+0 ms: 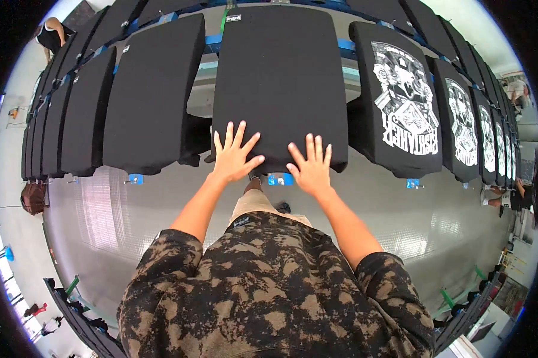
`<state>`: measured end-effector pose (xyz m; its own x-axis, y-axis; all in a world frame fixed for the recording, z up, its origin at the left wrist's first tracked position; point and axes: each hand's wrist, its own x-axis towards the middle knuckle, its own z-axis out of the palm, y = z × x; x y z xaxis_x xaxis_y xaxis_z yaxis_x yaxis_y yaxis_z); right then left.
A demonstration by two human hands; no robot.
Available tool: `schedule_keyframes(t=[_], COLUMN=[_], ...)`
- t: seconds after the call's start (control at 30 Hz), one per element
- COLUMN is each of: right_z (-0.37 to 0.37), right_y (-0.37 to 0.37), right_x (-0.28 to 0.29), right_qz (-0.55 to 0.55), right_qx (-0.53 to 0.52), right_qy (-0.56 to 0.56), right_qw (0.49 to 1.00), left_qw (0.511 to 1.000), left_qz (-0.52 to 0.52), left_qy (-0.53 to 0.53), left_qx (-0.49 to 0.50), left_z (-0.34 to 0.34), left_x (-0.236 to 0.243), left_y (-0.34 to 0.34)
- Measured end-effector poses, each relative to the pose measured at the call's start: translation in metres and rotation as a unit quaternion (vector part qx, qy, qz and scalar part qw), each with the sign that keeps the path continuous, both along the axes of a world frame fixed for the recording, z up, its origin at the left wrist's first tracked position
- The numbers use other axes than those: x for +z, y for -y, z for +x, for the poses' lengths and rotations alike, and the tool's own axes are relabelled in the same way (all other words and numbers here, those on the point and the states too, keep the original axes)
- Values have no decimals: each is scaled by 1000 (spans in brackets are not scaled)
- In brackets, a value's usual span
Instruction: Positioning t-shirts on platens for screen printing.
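Both hands are palm down with fingers spread, apart from each other and clamped on nothing: the left hand (233,156) at the near left corner of the plain black shirt (279,83), the right hand (312,168) just inside its near right corner. The shirt lies flat over a board directly ahead, stretching away beyond the fingertips. Neither hand is clearly nearer; the left reaches slightly farther up it. Its long axis runs straight out from the person, near end toward the waist, far end at a blue rail (212,43); a small white tag (233,18) marks the far left corner. Beside it stand another plain shirt (155,89) on the left and a printed shirt (405,98) on the right.
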<state>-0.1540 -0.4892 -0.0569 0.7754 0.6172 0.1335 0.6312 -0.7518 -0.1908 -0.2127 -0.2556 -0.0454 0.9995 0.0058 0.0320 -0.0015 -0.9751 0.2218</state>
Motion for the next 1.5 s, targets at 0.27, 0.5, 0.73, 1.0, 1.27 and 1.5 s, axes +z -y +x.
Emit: schedule_keyframes(t=[0.27,0.5,0.73,1.0,1.27,1.5], right_z=[4,-14,9,94,86,92], right_y=[3,5,25,28,25,26], right_x=[5,3,9,2,8,10], right_qz=[-63,-59,40,53,60,32], right_qx=[35,87,122,-89,-87,-88], right_qy=[-74,-64,-185,-6,-44,-55], right_qw=[995,992,974,995,993,994], left_qw=[773,710,936,997,989,975], left_qz=[-503,-557,-223,42,49,39], left_qy=[-137,-70,-58,21,9,-6], left_qx=[361,426,265,57,143,220], left_z=[-58,-51,-48,52,234,348], left_x=[-40,-52,0,3,7,12], left_y=[-3,7,18,41,-28,-46])
